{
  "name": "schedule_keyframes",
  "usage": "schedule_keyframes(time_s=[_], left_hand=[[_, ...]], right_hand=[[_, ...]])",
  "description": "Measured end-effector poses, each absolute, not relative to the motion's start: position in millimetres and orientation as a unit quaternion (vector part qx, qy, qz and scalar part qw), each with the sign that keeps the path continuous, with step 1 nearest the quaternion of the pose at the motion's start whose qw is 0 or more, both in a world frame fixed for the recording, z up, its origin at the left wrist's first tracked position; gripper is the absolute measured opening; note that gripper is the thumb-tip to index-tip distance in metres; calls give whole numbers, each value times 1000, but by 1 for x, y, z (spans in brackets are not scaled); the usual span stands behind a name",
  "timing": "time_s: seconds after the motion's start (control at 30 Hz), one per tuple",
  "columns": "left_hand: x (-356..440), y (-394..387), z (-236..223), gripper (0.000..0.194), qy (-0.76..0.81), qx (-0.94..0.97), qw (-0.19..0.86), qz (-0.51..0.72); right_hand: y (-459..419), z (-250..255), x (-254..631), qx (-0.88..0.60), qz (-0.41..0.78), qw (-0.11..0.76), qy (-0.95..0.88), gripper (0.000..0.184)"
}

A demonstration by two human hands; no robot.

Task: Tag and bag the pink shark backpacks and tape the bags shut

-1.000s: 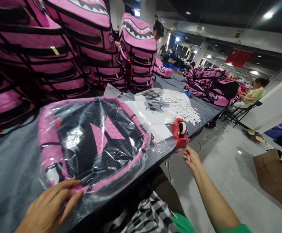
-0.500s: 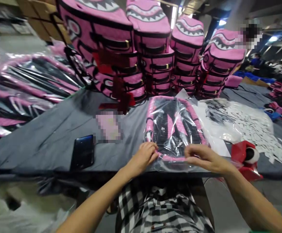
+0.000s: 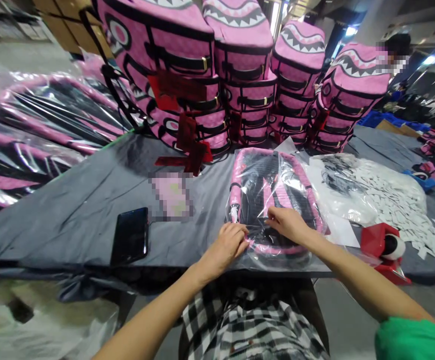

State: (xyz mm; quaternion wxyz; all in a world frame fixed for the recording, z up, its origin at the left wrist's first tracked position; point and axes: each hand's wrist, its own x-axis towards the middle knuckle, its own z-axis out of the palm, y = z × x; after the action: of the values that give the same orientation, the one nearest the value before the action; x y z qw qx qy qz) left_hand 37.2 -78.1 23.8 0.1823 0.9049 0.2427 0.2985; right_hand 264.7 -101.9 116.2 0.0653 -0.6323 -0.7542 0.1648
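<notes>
A pink and black backpack point(image 3: 253, 175) lies in a clear plastic bag point(image 3: 277, 260) on the grey cloth at the table's front edge. At its lower left corner my left hand point(image 3: 229, 245) is closed, fingers curled over the plastic. My right hand point(image 3: 287, 223) is over the lower middle of the backpack with its fingertips pinched together. Whatever may be between those fingertips is too small to make out. A red tape dispenser point(image 3: 384, 247) with a white roll stands to the right of my right forearm.
Several stacks of pink shark-mouth backpacks point(image 3: 240, 60) rise along the back. Plastic-wrapped backpacks point(image 3: 52, 115) lie at left. A black phone point(image 3: 130, 235) rests on the grey cloth point(image 3: 78, 205). A pile of small white pieces point(image 3: 401, 200) spreads at right. Another person point(image 3: 397, 47) is behind the stacks.
My right hand has moved from the bag's lower right corner up and left, over the backpack's middle. My left hand stays at the lower left corner. The view has shifted slightly.
</notes>
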Motion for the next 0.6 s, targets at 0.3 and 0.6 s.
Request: schedule_keyframes(time_s=[0.3,0.6], left_hand=[[38,-77,25,9,284,901,218,245],[15,-39,48,33,432,751,368,337]], right_hand=[[-96,87,211,-548,171,-153,-804,55],[-177,115,323,-688,143,360,-613,53]])
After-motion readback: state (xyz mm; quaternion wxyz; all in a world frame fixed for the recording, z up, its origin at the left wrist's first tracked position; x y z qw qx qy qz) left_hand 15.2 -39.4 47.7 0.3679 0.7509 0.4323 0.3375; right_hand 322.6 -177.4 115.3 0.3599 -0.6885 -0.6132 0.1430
